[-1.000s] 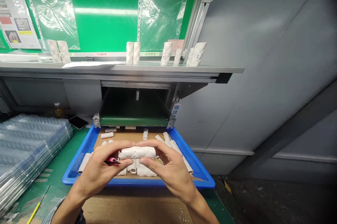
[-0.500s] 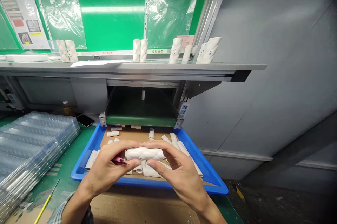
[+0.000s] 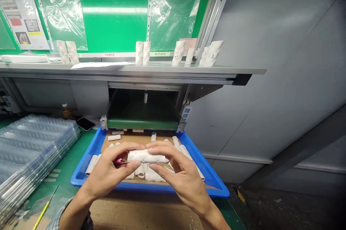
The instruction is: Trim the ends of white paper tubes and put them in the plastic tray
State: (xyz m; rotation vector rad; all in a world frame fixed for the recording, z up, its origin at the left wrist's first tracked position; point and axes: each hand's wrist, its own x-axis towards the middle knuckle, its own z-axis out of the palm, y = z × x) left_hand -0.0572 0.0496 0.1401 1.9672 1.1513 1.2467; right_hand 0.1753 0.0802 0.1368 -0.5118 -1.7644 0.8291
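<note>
A white tube [image 3: 148, 156] with small holes and a wavy surface lies level between my two hands. My left hand [image 3: 113, 167] grips its left end with thumb and fingers. Tucked in that same palm is a small pink-handled tool [image 3: 119, 161], mostly hidden, so I cannot tell its kind. On the tube's right part are the fingertips of my right hand [image 3: 178, 168], with the thumb just below. Beneath both hands stands a blue tray [image 3: 189, 194] lined with cardboard, where several similar white tubes [image 3: 92, 164] lie.
Behind the tray, a green conveyor belt [image 3: 143, 109] carries one small tube [image 3: 145, 98]. Stacked clear plastic trays [image 3: 38, 147] fill the left, near a phone [image 3: 85, 123] and a yellow-handled tool [image 3: 43, 213]. Overhead, a metal shelf [image 3: 129, 73] holds several upright white tubes [image 3: 178, 53].
The tube has turned about its length, bringing a row of holes along its lower side into sight. Both hands keep hold of it. The whole view has shifted slightly.
</note>
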